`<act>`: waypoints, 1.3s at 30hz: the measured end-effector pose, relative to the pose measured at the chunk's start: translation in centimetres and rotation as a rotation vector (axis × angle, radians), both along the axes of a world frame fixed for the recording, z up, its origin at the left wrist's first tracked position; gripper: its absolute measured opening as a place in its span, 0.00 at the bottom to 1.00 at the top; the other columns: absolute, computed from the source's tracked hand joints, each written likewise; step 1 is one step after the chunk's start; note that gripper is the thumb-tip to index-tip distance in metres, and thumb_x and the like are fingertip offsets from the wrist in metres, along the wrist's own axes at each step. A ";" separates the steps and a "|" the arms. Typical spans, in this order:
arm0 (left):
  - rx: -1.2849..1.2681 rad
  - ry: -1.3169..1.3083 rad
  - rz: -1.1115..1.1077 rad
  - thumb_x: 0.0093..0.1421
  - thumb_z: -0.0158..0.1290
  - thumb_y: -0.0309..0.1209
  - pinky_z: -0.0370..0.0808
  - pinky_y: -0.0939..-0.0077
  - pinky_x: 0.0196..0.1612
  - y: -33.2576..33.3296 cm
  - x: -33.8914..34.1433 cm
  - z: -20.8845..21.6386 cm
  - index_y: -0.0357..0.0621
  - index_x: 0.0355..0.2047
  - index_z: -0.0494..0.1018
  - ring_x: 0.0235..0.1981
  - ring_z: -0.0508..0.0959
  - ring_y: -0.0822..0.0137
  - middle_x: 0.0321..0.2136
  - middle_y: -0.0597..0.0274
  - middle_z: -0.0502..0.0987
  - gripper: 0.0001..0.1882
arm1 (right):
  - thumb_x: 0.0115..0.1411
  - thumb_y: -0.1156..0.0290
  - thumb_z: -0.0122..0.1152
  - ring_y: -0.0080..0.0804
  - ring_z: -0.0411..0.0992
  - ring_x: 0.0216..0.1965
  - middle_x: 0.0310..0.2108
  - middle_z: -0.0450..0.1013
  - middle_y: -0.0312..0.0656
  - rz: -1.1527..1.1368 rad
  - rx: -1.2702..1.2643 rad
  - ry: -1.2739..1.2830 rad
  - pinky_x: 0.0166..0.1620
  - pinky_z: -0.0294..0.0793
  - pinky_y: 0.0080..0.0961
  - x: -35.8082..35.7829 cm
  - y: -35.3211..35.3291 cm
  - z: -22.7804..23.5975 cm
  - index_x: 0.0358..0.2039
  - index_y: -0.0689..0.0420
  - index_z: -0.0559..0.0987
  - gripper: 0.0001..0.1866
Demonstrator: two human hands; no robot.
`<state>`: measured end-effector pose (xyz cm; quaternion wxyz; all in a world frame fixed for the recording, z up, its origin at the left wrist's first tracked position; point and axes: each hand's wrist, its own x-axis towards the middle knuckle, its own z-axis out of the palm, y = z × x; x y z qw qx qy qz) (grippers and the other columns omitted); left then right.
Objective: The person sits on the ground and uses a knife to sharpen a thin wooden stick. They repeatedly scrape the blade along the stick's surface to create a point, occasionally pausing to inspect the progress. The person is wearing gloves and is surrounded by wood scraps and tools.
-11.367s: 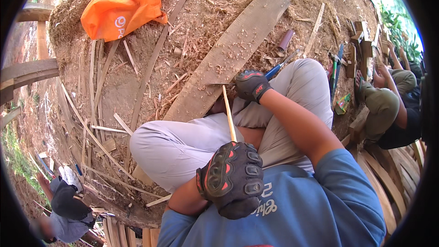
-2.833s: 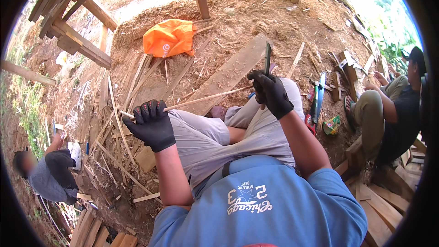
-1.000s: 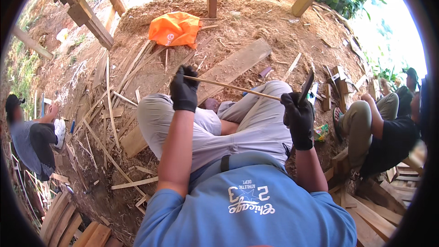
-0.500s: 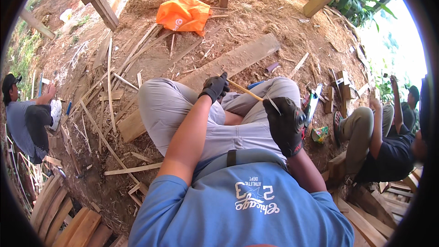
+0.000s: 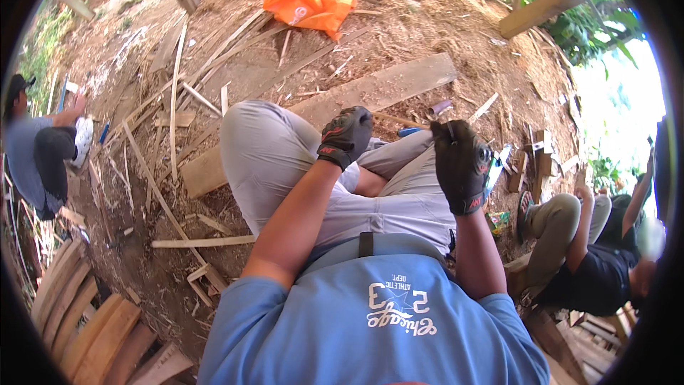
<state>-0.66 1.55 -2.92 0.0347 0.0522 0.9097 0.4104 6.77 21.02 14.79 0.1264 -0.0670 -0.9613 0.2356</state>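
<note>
I sit cross-legged in grey trousers and a blue shirt, with black gloves on both hands. My left hand (image 5: 345, 135) is closed over my left knee on one end of a thin bamboo strip (image 5: 399, 121). The strip runs rightward to my right hand (image 5: 462, 164), which is fisted over my right thigh around a knife handle. A pale blade (image 5: 495, 171) sticks out on that hand's far side. A small blue object (image 5: 410, 130) lies just under the strip.
A long wooden plank (image 5: 377, 89) lies across the dirt beyond my knees, with an orange bag (image 5: 310, 0) farther off. Loose bamboo strips (image 5: 171, 114) litter the left. Curved slats (image 5: 78, 321) are stacked lower left. One person (image 5: 35, 150) crouches left, another (image 5: 591, 257) sits right.
A second ago my hands held the strip up and stretched wide apart. They have dropped to my lap and drawn close together, so less of the strip shows between them.
</note>
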 end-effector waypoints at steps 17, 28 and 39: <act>0.223 0.669 -0.255 0.62 0.61 0.23 0.82 0.62 0.48 -0.7 8.1 13.3 0.41 0.62 0.73 0.51 0.83 0.52 0.57 0.47 0.79 0.26 | 0.65 0.70 0.63 0.47 0.78 0.34 0.30 0.76 0.51 0.329 -0.369 -0.113 0.38 0.73 0.38 -0.1 -2.2 -1.0 0.36 0.61 0.80 0.07; 0.744 -0.569 -0.121 0.78 0.45 0.38 0.75 0.73 0.34 -2.2 9.6 15.7 0.36 0.50 0.78 0.29 0.80 0.72 0.33 0.59 0.83 0.18 | 0.63 0.65 0.69 0.35 0.75 0.28 0.26 0.74 0.44 0.473 -0.657 -0.298 0.34 0.71 0.35 1.1 -2.2 -1.5 0.30 0.63 0.81 0.13; 0.566 -0.223 -0.058 0.67 0.64 0.36 0.78 0.66 0.37 -0.1 10.3 13.4 0.42 0.37 0.76 0.30 0.83 0.62 0.28 0.58 0.81 0.11 | 0.66 0.60 0.68 0.19 0.70 0.18 0.18 0.70 0.31 0.371 -1.008 -0.494 0.20 0.66 0.21 1.3 -0.2 -5.8 0.33 0.58 0.79 0.14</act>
